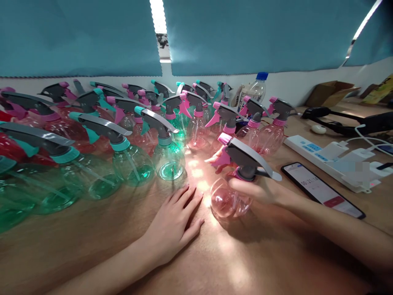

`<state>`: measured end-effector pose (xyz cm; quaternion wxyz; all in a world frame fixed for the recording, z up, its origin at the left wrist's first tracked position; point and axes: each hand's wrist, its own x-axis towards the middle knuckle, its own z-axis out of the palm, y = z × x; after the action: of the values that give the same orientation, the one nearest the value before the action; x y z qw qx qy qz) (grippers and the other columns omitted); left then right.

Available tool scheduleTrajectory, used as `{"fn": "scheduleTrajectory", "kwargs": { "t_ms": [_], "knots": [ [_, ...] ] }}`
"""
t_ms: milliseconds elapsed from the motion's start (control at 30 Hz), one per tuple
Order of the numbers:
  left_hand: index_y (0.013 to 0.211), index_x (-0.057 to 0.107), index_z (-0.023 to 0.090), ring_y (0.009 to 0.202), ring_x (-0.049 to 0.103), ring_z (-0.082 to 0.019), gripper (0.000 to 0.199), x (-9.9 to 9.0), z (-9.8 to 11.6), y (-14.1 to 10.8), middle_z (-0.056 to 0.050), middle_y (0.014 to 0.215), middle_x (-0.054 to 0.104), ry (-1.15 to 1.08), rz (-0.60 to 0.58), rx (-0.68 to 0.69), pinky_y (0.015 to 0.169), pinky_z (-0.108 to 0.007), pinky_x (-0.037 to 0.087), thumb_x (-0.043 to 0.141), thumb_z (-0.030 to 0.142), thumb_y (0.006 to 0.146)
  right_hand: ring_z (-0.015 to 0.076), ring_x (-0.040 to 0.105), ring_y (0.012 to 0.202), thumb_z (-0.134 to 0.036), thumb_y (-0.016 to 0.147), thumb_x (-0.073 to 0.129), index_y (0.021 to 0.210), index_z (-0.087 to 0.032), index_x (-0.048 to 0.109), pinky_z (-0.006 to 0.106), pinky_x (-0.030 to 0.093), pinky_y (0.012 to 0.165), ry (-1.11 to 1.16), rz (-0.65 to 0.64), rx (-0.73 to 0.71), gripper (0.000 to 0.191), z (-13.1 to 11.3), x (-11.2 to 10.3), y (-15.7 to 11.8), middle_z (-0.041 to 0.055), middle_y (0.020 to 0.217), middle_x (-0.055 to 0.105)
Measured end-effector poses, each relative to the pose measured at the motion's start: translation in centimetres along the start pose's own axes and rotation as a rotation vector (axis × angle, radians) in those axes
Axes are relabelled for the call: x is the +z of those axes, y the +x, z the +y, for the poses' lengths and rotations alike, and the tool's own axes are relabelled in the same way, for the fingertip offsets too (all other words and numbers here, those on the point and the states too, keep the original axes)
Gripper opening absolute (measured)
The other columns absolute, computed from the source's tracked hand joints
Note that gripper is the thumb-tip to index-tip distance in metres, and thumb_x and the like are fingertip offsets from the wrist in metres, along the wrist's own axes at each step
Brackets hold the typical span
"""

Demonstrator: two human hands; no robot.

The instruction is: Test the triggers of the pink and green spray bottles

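My right hand (254, 188) is wrapped round the neck of a clear pink spray bottle (224, 200) with a grey and pink trigger head. The bottle leans slightly, its base at or just above the table; I cannot tell which. Part of its neck is hidden by the fingers. Flat on the table, fingers spread, my left hand (175, 223) holds nothing. Just beyond it stands a green spray bottle (168, 164) with a teal collar, and another green spray bottle (132, 164) is to its left.
Several pink and green spray bottles fill the back and left, among them a pink bottle (198, 131). At right lie a phone (319, 188) showing a timer and a white power strip (325, 159) with plugs. Behind are a blue-capped bottle (258, 88) and a cardboard box (330, 92).
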<state>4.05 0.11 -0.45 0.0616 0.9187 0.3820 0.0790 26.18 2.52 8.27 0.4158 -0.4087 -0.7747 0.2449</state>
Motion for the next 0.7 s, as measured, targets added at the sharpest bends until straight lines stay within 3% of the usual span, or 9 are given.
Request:
{"fn": "scheduleTrajectory", "kwargs": {
  "t_ms": [33,133,333,567,700],
  "knots": [
    [0.142,0.040,0.018,0.134,0.034,-0.032,0.052,0.0,0.0,0.0,-0.011,0.148,0.038,0.004,-0.005,-0.002,0.106,-0.051,0.035,0.043,0.041,0.096,0.0169,0.050,0.054,-0.019,0.062,0.045,0.063,-0.026,0.045,0.032,0.048,0.054,0.032,-0.004,0.002,0.007,0.1,0.0,0.0,-0.0032,0.051,0.042],
    [0.143,0.039,0.018,0.134,0.034,-0.032,0.052,0.0,0.0,0.0,-0.011,0.149,0.037,0.008,-0.006,-0.003,0.106,-0.050,0.035,0.043,0.041,0.096,0.0212,0.062,0.071,-0.018,0.061,0.044,0.080,-0.025,0.056,0.034,0.053,0.065,0.125,-0.019,0.008,0.024,0.5,0.2,-0.1,-0.0009,0.060,0.055],
    [0.142,0.039,0.018,0.134,0.035,-0.032,0.052,0.0,0.1,0.0,-0.010,0.148,0.038,0.007,-0.001,-0.001,0.105,-0.051,0.035,0.042,0.042,0.096,0.0239,0.067,0.080,-0.018,0.063,0.048,0.095,-0.026,0.061,0.035,0.056,0.065,0.165,-0.013,0.029,0.036,0.6,0.4,-0.3,0.0020,0.072,0.066],
    [0.144,0.038,0.017,0.135,0.033,-0.031,0.053,-0.1,0.1,0.1,-0.011,0.149,0.036,0.018,-0.028,-0.005,0.107,-0.049,0.033,0.043,0.042,0.097,0.0221,0.068,0.080,-0.016,0.066,0.047,0.098,-0.025,0.061,0.034,0.058,0.069,0.158,-0.004,0.000,0.036,1.0,0.5,-0.6,0.0031,0.079,0.068],
    [0.144,0.038,0.017,0.135,0.033,-0.031,0.053,-0.1,0.2,0.1,-0.011,0.149,0.037,0.020,-0.027,-0.004,0.107,-0.049,0.034,0.042,0.041,0.097,0.0212,0.068,0.077,-0.016,0.066,0.050,0.086,-0.023,0.059,0.033,0.059,0.065,0.164,0.011,0.005,0.022,1.3,0.5,-0.8,0.0048,0.086,0.067]
  ]
}}
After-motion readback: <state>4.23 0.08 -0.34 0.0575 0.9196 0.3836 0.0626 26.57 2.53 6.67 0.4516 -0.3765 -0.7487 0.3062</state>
